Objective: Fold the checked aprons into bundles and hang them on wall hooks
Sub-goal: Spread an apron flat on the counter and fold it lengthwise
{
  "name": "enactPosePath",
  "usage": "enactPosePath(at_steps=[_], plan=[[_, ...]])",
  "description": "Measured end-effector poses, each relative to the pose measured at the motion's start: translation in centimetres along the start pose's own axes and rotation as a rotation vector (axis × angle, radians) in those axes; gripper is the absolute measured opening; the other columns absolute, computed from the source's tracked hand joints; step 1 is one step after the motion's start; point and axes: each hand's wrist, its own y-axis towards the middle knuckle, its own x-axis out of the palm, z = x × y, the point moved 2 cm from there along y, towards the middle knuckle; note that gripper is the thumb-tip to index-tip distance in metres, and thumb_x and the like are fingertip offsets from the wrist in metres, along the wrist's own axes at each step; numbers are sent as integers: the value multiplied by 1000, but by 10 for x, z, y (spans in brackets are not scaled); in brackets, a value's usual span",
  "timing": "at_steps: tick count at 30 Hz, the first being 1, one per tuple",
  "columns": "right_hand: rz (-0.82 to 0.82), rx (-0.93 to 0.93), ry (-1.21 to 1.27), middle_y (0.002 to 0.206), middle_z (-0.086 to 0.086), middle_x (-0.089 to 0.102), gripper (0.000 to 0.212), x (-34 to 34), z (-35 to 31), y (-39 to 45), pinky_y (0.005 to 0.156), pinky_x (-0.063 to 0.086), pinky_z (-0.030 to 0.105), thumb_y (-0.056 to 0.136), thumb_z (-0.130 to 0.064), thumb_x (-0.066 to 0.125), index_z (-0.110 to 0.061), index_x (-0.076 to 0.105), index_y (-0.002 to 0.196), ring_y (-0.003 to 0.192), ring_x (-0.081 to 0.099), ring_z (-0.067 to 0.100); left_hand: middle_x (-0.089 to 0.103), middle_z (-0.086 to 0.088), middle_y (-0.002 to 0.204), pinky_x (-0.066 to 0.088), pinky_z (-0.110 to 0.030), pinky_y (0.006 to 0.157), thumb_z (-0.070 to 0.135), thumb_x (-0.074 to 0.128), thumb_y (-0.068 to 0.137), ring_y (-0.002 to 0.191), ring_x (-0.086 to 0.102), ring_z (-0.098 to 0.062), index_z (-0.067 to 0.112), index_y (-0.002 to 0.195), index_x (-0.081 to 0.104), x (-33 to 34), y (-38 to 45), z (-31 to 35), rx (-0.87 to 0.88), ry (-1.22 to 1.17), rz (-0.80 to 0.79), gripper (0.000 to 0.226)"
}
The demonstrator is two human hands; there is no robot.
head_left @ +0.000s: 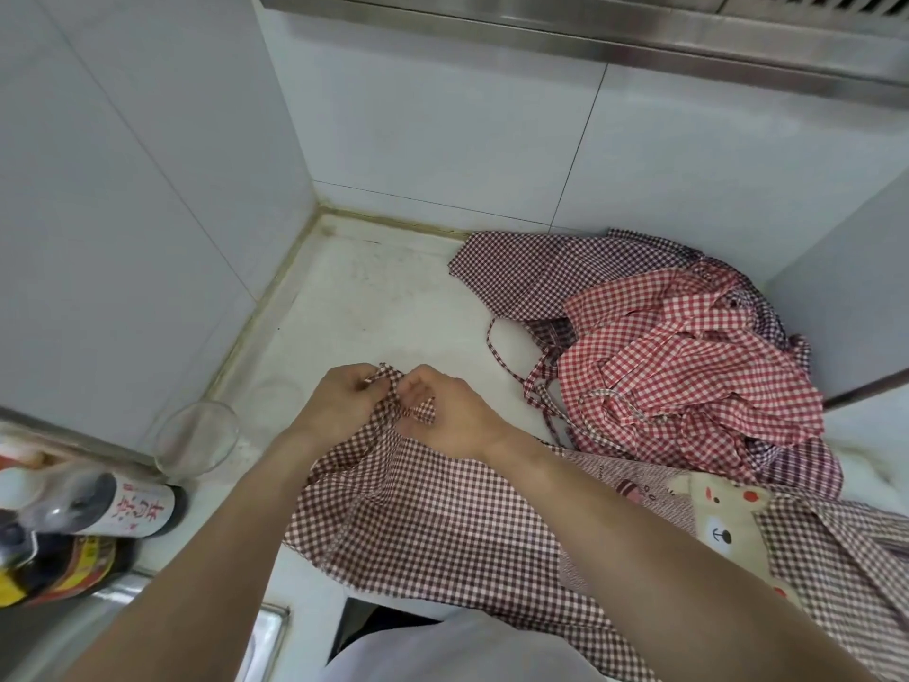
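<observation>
Dark-checked apron (433,529) spread on the white worktop (374,297), nearest me.
Left hand (339,406) and right hand (452,415) both grip its bunched top corner, I see; red-checked aprons (688,366) heaped right, glass (196,443) and bottles (74,529) left.

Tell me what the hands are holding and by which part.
Both the left hand and right hand grip the dark-checked apron, pinching its bunched far edge.
</observation>
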Motion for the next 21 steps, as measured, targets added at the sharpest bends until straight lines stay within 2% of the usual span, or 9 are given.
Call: enactPosePath(at_steps=[2,3,5,8,10,12,14,18,21], plan=[[-17,-4,-93,109,-1,59,46,3,2,1,91,47,24,80,-23,80,-21,58,121,100,56,11,75,-9,90,53,-45,90,17,57,97,92,70,-29,10,92,74,-3,0,-1,-28,-20,-3,19],[3,-3,-112,107,0,57,44,5,2,1,90,47,25,80,-24,80,-21,60,118,99,55,12,75,-9,90,54,-47,91,17,58,97,92,70,-30,10,91,74,-4,-1,-2,-42,-30,-10,18],[39,10,-106,100,-1,53,26,9,2,3,86,44,24,83,-26,79,-19,66,104,96,52,13,75,-11,90,54,-48,90,17,58,96,92,70,-32,9,90,74,-4,-2,-2,-59,-51,-26,18],[-9,6,-127,93,-7,53,13,7,-2,6,78,38,21,90,-29,72,-21,63,95,91,50,10,75,-8,86,55,-38,79,18,57,97,84,71,-26,12,89,74,-4,-3,0,-59,-27,-17,19],[-26,13,-104,89,-8,59,10,-1,-8,7,71,40,18,92,-28,69,-22,61,95,81,54,8,74,-6,81,52,-28,67,19,56,98,74,69,-19,14,85,72,-6,-3,1,-47,20,-17,21],[7,13,-71,83,-6,63,9,-9,-15,10,67,44,17,92,-26,69,-24,61,94,75,57,8,72,-13,81,46,-25,64,19,56,97,69,62,-15,8,83,71,-8,-2,2,-27,33,-24,23],[60,-8,-32,84,-5,66,10,-13,-22,14,69,48,18,90,-25,71,-24,62,94,75,60,8,71,-18,86,44,-27,65,18,56,97,70,59,-17,4,85,70,-10,-3,4,-10,18,-38,24],[192,9,51,82,-7,68,17,-19,-32,20,65,47,10,82,-24,80,-22,66,91,73,61,3,75,-7,86,50,-31,76,16,49,99,81,68,-21,11,89,75,-12,-4,14,-17,-105,-65,28],[283,21,82,79,-5,68,24,-21,-37,22,65,52,17,77,-25,84,-20,64,89,70,62,4,76,-2,90,51,-28,78,32,46,102,84,71,-19,16,93,76,-15,-8,19,-47,-244,-137,36]])
